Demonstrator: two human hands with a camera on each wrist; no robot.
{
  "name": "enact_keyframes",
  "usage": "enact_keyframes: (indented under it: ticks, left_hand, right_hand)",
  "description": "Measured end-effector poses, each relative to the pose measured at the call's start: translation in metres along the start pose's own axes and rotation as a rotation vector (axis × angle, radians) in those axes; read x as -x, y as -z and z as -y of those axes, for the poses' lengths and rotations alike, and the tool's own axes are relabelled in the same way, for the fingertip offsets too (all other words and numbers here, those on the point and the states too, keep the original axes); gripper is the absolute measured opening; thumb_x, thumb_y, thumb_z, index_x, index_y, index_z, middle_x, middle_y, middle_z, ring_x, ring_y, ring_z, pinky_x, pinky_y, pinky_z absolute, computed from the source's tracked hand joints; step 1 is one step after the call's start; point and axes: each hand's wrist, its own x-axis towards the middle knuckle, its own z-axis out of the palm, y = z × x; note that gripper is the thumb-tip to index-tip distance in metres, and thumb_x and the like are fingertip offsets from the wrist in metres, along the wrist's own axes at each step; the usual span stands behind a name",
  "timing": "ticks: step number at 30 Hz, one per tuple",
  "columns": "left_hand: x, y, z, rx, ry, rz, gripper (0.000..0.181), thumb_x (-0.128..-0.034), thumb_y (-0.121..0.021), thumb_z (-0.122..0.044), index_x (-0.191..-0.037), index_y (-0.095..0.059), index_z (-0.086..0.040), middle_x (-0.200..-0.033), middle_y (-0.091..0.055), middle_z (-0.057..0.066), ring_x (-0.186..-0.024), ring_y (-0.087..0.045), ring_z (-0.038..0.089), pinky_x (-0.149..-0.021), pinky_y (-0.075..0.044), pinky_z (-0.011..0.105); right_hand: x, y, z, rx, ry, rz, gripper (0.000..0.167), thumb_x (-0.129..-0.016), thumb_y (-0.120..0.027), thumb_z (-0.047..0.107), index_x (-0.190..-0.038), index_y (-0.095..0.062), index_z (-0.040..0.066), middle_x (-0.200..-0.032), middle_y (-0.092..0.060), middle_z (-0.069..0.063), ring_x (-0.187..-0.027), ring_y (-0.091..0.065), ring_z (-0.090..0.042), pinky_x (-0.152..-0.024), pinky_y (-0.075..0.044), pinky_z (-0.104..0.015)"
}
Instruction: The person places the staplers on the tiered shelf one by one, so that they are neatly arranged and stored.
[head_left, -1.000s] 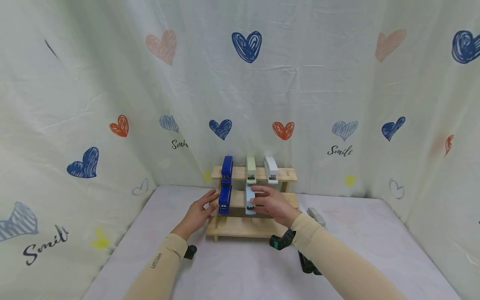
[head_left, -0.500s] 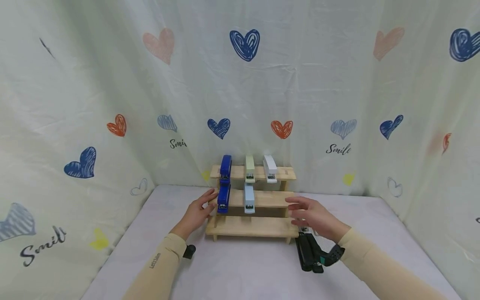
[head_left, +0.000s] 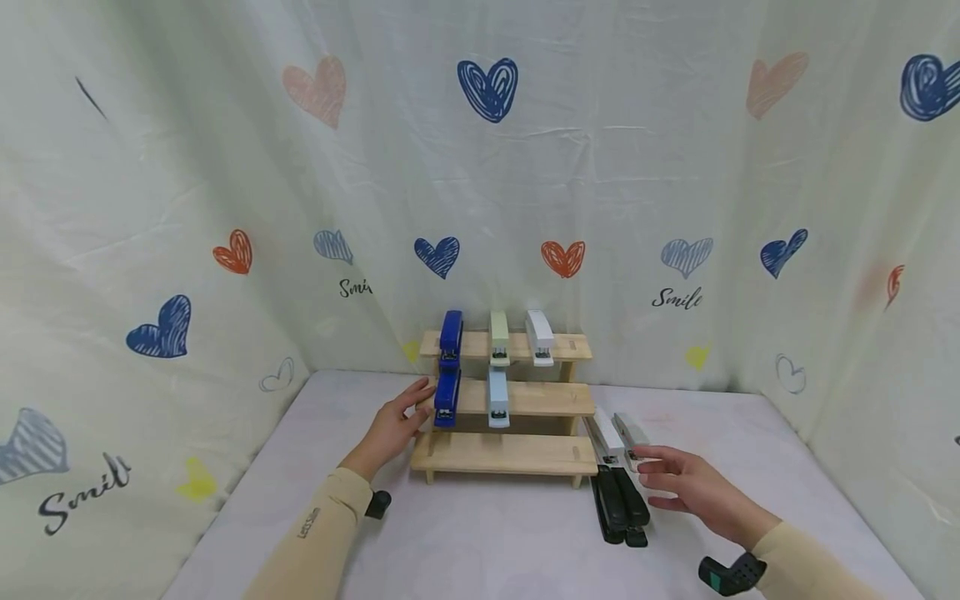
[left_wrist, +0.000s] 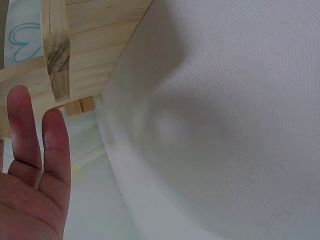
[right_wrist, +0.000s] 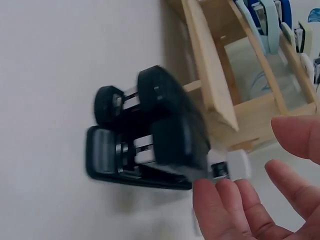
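Observation:
A light blue stapler and a dark blue stapler sit on the middle tier of the wooden rack. My left hand rests its fingers against that tier's left end; in the left wrist view two fingers extend straight near the wood. To the right of the rack, my right hand hovers with relaxed, parted fingers, holding nothing. Close by its fingertips lie two black staplers, with a white stapler and a grey stapler behind them.
On the top tier stand another dark blue stapler, a pale green stapler and a white stapler. A white curtain printed with hearts surrounds the white table.
My right hand has let go of the light blue stapler and moved right and toward me, beside the black staplers. The left hand keeps its place at the rack.

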Motion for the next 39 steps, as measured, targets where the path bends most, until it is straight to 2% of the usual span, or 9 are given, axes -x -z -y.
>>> enact_keyframes:
  ticks: [5,9,16,24,27,34,39]
  left_hand:
    - [0.001,0.000,-0.002,-0.002,0.002,-0.001,0.042,-0.1027,-0.058,-0.012,-0.144,-0.054,-0.005,-0.159,-0.033,0.006,-0.089,-0.061,0.019,-0.071,-0.056,0.033]
    - [0.001,0.000,-0.002,-0.003,0.009,0.001,0.042,-0.1026,-0.058,-0.012,-0.144,-0.053,-0.005,-0.160,-0.033,0.006,-0.090,-0.061,0.019,-0.073,-0.056,0.035]
    - [0.000,0.001,-0.002,-0.004,0.019,0.004,0.043,-0.1029,-0.058,-0.013,-0.145,-0.053,-0.006,-0.160,-0.032,0.006,-0.093,-0.062,0.021,-0.073,-0.056,0.036]
    - [0.001,0.000,-0.001,-0.011,0.017,-0.002,0.043,-0.1028,-0.058,-0.014,-0.145,-0.054,-0.006,-0.160,-0.033,0.006,-0.094,-0.062,0.021,-0.072,-0.056,0.033]
    - [0.001,0.001,0.000,-0.005,0.014,-0.002,0.042,-0.1028,-0.058,-0.013,-0.145,-0.053,-0.006,-0.160,-0.033,0.006,-0.092,-0.062,0.021,-0.072,-0.056,0.034]
    - [0.001,0.001,0.000,-0.002,0.006,0.005,0.043,-0.1028,-0.057,-0.012,-0.145,-0.053,-0.005,-0.160,-0.033,0.008,-0.088,-0.062,0.020,-0.072,-0.056,0.034]
    - [0.001,0.001,0.001,-0.001,0.001,0.003,0.042,-0.1026,-0.058,-0.013,-0.144,-0.054,-0.006,-0.160,-0.033,0.007,-0.088,-0.062,0.019,-0.072,-0.056,0.034]
  right_hand:
    - [0.004,-0.005,-0.019,-0.019,-0.071,0.013,0.058,-0.095,-0.069,0.012,-0.146,-0.044,-0.002,-0.127,-0.056,-0.023,-0.108,-0.060,-0.032,-0.085,-0.055,-0.050]
    - [0.006,-0.013,-0.026,-0.034,-0.102,0.030,0.062,-0.092,-0.072,0.013,-0.146,-0.045,-0.001,-0.127,-0.055,-0.023,-0.105,-0.061,-0.032,-0.084,-0.055,-0.050]
    - [0.010,-0.020,-0.028,-0.044,-0.097,0.050,0.064,-0.091,-0.072,0.009,-0.147,-0.042,-0.001,-0.120,-0.054,-0.021,-0.098,-0.061,-0.031,-0.082,-0.056,-0.049]
    - [0.011,-0.027,-0.028,-0.026,-0.127,-0.021,0.066,-0.086,-0.076,0.004,-0.146,-0.047,0.004,-0.122,-0.049,-0.024,-0.093,-0.060,-0.029,-0.078,-0.057,-0.046]
    - [0.010,-0.027,-0.029,-0.024,-0.115,-0.003,0.068,-0.086,-0.077,0.008,-0.146,-0.046,0.004,-0.122,-0.050,-0.025,-0.093,-0.060,-0.029,-0.078,-0.057,-0.045]
    - [0.010,-0.022,-0.030,-0.080,-0.081,0.116,0.072,-0.092,-0.074,0.023,-0.150,-0.037,0.000,-0.124,-0.053,-0.027,-0.105,-0.061,-0.034,-0.083,-0.056,-0.048]
    - [0.007,-0.025,-0.029,-0.053,-0.070,0.080,0.068,-0.092,-0.074,0.019,-0.148,-0.041,0.000,-0.117,-0.057,-0.022,-0.099,-0.063,-0.032,-0.082,-0.056,-0.048]
